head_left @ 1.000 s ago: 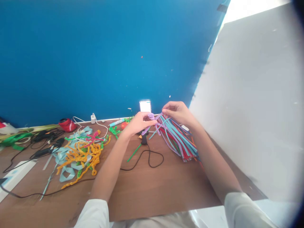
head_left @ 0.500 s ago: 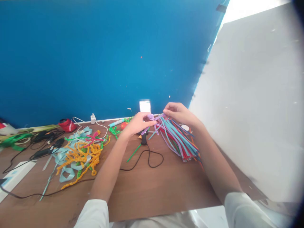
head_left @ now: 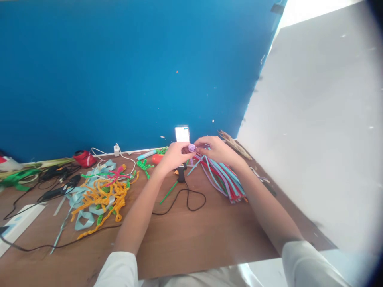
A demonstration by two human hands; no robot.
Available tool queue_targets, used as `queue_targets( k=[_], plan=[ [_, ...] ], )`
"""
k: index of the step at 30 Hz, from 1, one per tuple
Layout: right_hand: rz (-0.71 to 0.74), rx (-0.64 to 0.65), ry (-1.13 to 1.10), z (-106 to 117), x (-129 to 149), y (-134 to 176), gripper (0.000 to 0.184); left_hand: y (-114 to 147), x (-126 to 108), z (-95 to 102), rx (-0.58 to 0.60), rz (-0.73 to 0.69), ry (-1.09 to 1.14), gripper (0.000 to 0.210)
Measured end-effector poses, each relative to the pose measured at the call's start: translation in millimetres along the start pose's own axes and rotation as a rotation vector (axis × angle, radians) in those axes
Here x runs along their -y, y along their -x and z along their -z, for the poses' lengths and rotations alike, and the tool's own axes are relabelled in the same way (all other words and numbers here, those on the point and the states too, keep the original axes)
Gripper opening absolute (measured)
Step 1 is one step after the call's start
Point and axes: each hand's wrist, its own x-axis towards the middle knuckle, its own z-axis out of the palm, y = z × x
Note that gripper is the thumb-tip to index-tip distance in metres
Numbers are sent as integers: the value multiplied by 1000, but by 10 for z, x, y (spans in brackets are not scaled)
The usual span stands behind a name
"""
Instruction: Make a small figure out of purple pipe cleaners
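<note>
Between my two hands is a small purple pipe-cleaner flower [head_left: 192, 148], its top curled into a tight rosette. My left hand [head_left: 175, 156] pinches it from the left with thumb and fingers. From the other side my right hand [head_left: 214, 149] has its fingertips closed at the flower's edge, on its purple pipe cleaner; the exact grip is partly hidden. A bundle of loose pipe cleaners [head_left: 225, 181], in blue, red and purple, lies under and beside my right hand. Below the flower sits a black tool with a cord [head_left: 181, 175], partly covered.
A lit phone [head_left: 182, 134] leans on the blue wall. To the left lie a heap of orange pipe cleaners [head_left: 104, 195], light blue ribbon [head_left: 85, 219], a red roll [head_left: 85, 158] and a white power strip [head_left: 20, 225]. A black cord [head_left: 196, 191] loops across the table.
My right hand has moved left, in to the flower. The purple strands that stretched between my hands are now mostly hidden or gathered. My left hand has hardly moved.
</note>
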Motion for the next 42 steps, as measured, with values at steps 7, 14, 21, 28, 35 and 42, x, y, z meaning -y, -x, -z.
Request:
queue_targets(
  k=[7, 14, 21, 28, 35, 42],
  plan=[
    [-75, -19, -59, -18, -34, 2, 14, 11, -33, -1, -5, -47, -24, 14],
    [-68, -44, -26, -27, -30, 0, 10, 0, -10, -4, -2, -71, -39, 20],
    [40, 13, 71, 1, -72, 4, 13, -12, 16, 4, 1, -40, -67, 23],
    [83, 101, 113, 68, -43, 18, 21, -16, 76, 21, 40, -59, -1, 28],
    [80, 105, 230, 54, -60, 8, 29, -29, 105, 34, -1, -67, -137, 35],
    [62, 108, 299, 66, -42, 26, 24, -36, 90, 31, 39, -103, -158, 24]
  ],
)
